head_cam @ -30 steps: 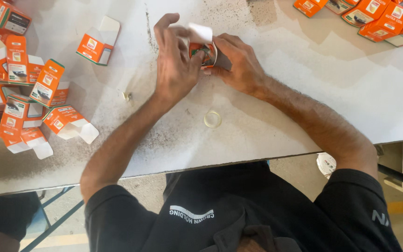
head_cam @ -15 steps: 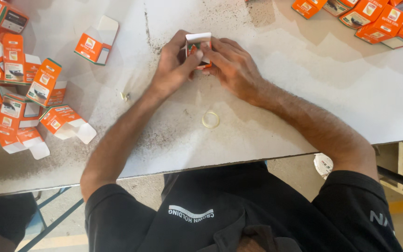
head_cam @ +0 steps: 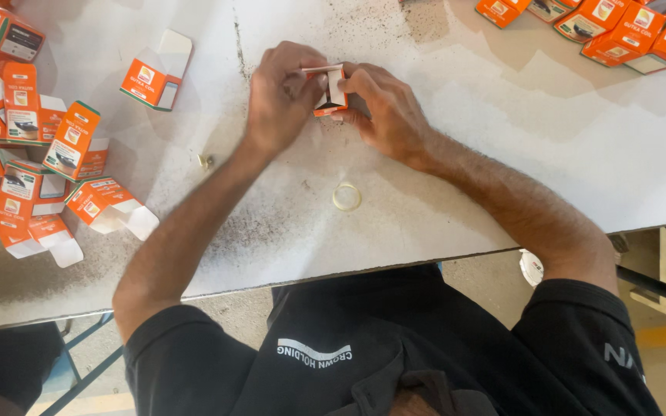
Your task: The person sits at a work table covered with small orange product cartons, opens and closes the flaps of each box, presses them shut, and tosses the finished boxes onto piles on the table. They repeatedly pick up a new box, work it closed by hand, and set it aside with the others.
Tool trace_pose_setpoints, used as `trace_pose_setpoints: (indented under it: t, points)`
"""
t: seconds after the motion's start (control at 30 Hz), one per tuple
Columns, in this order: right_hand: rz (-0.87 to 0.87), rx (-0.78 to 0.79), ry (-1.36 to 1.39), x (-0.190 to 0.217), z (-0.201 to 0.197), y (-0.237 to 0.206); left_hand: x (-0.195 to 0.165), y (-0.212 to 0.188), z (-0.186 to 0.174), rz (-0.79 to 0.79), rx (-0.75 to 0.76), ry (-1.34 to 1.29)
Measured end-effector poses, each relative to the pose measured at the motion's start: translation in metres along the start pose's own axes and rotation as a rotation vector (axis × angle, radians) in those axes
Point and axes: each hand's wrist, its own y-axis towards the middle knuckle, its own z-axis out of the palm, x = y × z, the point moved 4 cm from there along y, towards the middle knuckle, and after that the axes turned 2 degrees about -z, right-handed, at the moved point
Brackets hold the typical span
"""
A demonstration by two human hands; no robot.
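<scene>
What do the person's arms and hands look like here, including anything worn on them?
Both hands are bare: the left hand and right hand carry no gloves, and no rings, watch or wristband show. The forearms are uncovered and hairy. Short black sleeves end above the elbows; the right sleeve bears pale lettering near its edge. The left sleeve looks plain black.

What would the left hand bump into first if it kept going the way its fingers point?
The left hand points toward the right hand, so it would probably press first into the small orange box both already hold.
</scene>
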Motion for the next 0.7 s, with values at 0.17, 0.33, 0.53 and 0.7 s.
trace_pose_setpoints:
  t: [0.17, 0.33, 0.53, 0.7]
  points:
    - [0.125, 0.032, 0.088, -0.01, 0.005, -0.005, -0.01, -0.03, 0.004, 0.579, 0.02, 0.367]
    - [0.158, 0.054, 0.105, -0.011, 0.006, -0.005, 0.012, -0.025, 0.007, 0.539, -0.053, 0.353]
    - [0.16, 0.056, 0.095, -0.011, 0.004, -0.002, 0.005, -0.026, 0.008, 0.601, -0.073, 0.402]
    - [0.005, 0.04, 0.026, 0.003, -0.001, 0.006, 0.009, -0.039, 0.007, 0.582, 0.022, 0.476]
